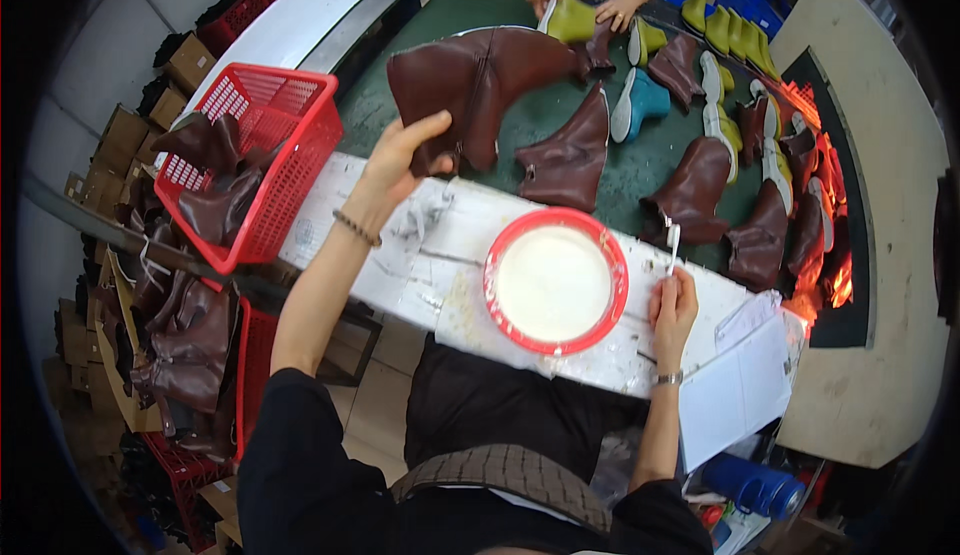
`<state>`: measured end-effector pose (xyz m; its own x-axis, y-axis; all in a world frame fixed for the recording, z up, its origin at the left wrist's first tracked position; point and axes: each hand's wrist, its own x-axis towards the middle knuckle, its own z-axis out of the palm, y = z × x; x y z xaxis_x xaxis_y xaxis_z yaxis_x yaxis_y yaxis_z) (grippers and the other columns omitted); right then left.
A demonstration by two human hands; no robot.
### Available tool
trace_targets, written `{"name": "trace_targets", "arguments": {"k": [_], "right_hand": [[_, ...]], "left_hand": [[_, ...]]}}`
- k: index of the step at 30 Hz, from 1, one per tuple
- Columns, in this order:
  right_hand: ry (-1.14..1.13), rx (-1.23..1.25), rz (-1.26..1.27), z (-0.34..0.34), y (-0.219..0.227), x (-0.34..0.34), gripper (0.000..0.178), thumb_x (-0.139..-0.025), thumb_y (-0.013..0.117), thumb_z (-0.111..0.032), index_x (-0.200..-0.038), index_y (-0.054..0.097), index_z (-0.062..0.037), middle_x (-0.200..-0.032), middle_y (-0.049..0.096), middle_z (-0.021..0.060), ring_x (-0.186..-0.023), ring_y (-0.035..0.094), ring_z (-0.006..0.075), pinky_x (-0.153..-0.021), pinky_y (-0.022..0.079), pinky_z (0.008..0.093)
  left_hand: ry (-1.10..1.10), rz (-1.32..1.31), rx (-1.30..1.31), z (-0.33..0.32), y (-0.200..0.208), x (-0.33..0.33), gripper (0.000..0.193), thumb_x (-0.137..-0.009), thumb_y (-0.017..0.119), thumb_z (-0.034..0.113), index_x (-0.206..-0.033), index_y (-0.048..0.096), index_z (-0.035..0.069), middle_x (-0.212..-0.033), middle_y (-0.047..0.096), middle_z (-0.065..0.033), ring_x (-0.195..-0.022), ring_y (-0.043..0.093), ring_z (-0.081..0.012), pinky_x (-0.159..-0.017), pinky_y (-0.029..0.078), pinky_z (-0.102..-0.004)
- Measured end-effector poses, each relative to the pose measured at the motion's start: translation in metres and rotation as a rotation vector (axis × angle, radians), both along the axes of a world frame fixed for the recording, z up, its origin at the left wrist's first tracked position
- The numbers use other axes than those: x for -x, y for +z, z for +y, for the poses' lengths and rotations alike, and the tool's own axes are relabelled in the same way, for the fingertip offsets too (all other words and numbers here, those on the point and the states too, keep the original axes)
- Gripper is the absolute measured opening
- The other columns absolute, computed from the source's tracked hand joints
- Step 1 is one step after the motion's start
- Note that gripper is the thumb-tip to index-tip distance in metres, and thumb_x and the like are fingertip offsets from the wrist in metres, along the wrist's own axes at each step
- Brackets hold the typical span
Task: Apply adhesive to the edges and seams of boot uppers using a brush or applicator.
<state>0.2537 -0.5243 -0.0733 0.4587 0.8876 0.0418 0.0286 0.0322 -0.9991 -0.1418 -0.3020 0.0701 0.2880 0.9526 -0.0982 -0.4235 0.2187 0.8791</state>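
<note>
My left hand (400,160) grips a dark brown leather boot upper (440,80) by its near lower edge, thumb on its face, raised over the green work surface. My right hand (673,305) is closed on the handle of a small white toothbrush-like brush (674,240), its bristles up. Between my hands a red bowl (497,327) of white liquid stands on a white board (400,290). A second brown boot upper (570,155) lies beyond the bowl, and another brown upper (690,190) lies just past the brush.
A red basket (300,170) with brown uppers stands at the left. Across the green conveyor belt (400,30), another person's hands (620,10) work on a yellow-green shoe (572,17). Several uppers lie near a glowing heater opening (835,195) at right. A blue flask (755,485) lies lower right.
</note>
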Motion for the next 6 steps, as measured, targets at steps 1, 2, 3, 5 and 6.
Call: {"name": "trace_targets", "arguments": {"k": [1, 2, 3, 5, 6], "right_hand": [[-0.018, 0.021, 0.028, 0.0, 0.008, 0.005, 0.022, -0.107, 0.053, -0.011, -0.126, 0.057, 0.0001, -0.083, 0.06, 0.001, -0.052, 0.043, 0.0019, -0.043, 0.03, 0.0196], [-0.039, 0.043, 0.059, 0.001, 0.012, 0.009, 0.022, -0.107, 0.053, -0.011, -0.125, 0.057, 0.0003, -0.081, 0.06, 0.0005, -0.051, 0.043, 0.0018, -0.043, 0.031, 0.0192], [-0.043, 0.032, 0.061, 0.002, 0.009, 0.01, 0.022, -0.107, 0.053, -0.011, -0.125, 0.057, 0.0003, -0.081, 0.06, 0.0005, -0.051, 0.043, 0.0018, -0.043, 0.031, 0.0192], [-0.049, 0.052, 0.053, 0.003, -0.001, 0.006, 0.023, -0.106, 0.055, -0.013, -0.125, 0.057, -0.0001, -0.081, 0.06, 0.0006, -0.05, 0.043, 0.0017, -0.044, 0.031, 0.0185], [-0.041, 0.049, 0.023, 0.003, -0.007, 0.001, 0.027, -0.105, 0.059, -0.016, -0.127, 0.057, -0.0011, -0.081, 0.061, 0.002, -0.049, 0.043, 0.0015, -0.043, 0.031, 0.0173]], "left_hand": [[0.055, 0.082, -0.049, 0.027, 0.003, -0.003, 0.028, -0.095, 0.073, 0.012, -0.12, 0.067, 0.003, -0.106, 0.073, -0.0063, -0.082, 0.07, -0.0141, -0.055, 0.056, -0.0249], [0.106, 0.165, -0.098, 0.054, 0.007, -0.005, 0.028, -0.094, 0.074, 0.011, -0.12, 0.068, 0.002, -0.105, 0.073, -0.0063, -0.081, 0.07, -0.0135, -0.056, 0.057, -0.0238], [0.158, 0.275, -0.202, 0.084, 0.007, -0.005, 0.029, -0.093, 0.075, 0.012, -0.119, 0.068, 0.001, -0.105, 0.074, -0.0063, -0.081, 0.07, -0.0126, -0.056, 0.057, -0.0235], [0.233, 0.48, -0.365, 0.147, -0.002, -0.004, 0.032, -0.091, 0.077, 0.013, -0.119, 0.07, -0.001, -0.104, 0.074, -0.006, -0.082, 0.069, -0.0105, -0.057, 0.057, -0.0231], [0.269, 0.615, -0.425, 0.174, -0.001, -0.009, 0.036, -0.089, 0.08, 0.015, -0.121, 0.07, 0.001, -0.106, 0.074, -0.0071, -0.082, 0.069, -0.0116, -0.058, 0.057, -0.0244]]}}
